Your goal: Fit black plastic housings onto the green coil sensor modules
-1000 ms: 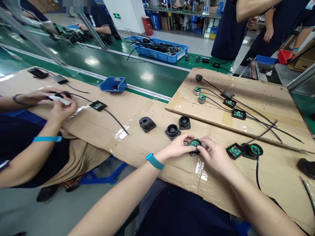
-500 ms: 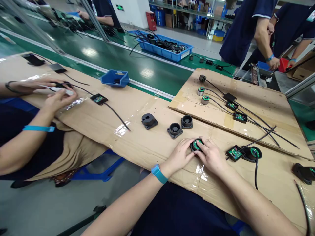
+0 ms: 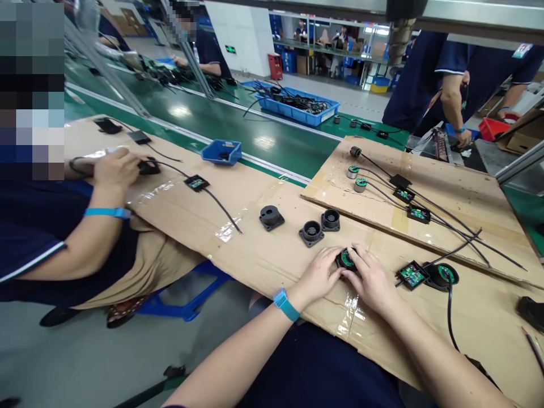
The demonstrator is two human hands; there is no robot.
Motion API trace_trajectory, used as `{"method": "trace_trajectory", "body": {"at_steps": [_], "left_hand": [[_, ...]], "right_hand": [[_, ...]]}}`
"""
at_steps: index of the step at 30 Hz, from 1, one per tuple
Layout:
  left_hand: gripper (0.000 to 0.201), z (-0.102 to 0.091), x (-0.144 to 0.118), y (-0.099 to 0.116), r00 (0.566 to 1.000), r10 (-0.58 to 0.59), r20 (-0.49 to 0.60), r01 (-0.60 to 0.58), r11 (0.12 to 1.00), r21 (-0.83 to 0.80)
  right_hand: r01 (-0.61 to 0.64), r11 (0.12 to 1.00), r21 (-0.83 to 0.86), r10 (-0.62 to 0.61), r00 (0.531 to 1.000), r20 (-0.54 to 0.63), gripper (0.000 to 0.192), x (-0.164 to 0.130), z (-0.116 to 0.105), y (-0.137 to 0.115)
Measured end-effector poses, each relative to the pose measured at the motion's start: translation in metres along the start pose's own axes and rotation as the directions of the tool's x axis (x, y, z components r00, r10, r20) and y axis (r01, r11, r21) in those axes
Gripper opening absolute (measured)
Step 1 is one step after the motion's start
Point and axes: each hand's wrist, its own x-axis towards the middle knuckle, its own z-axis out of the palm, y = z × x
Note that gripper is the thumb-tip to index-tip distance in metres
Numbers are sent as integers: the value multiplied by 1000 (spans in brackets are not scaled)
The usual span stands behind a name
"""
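Observation:
A round black housing (image 3: 340, 262) with a green circuit board (image 3: 347, 258) in its top lies on the cardboard in front of me. My left hand (image 3: 319, 276) is closed around its left side, thumb at the near edge. From the right, my right hand (image 3: 370, 276) grips the same housing, with fingers over the board's right part. These fingers hide some of the board. Just beyond my hands are two open black housings (image 3: 311, 231), and a third black housing (image 3: 271, 217) sits farther left with its closed face up.
Right of my hands lies an open black box with a circuit board (image 3: 412, 275), beside a cabled housing (image 3: 442, 276). Several cabled boards rest on a raised cardboard sheet (image 3: 340, 170). A blue bin (image 3: 221, 152) stands behind. At left, a co-worker's hand (image 3: 117, 170) handles a black part.
The view has swung, so the scene sits lower and farther right. Both my hands stay on the housing. The co-worker's hand has risen over the black part, and the white tool no longer shows.

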Motion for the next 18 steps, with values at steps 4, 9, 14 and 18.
{"method": "trace_trajectory", "body": {"at_steps": [4,9,14,18], "left_hand": [[56,0,-1,-2,1000,14,3,-14,1000,4],[58,-2,-2,-3,1000,27,10,-26,999,-42],[45,-1,-7,-9,987,-100,-126,72,975,-210],[36,-6,-15,-18,928,-273,-254,183,927,-327]], "right_hand": [[-9,1000,15,9,1000,4,42,7,3,-1],[-3,997,78,4,1000,-14,28,14,5,2],[-72,997,37,77,980,-181,30,9,13,-1],[-133,989,63,140,983,-119,26,14,11,-18]]}}
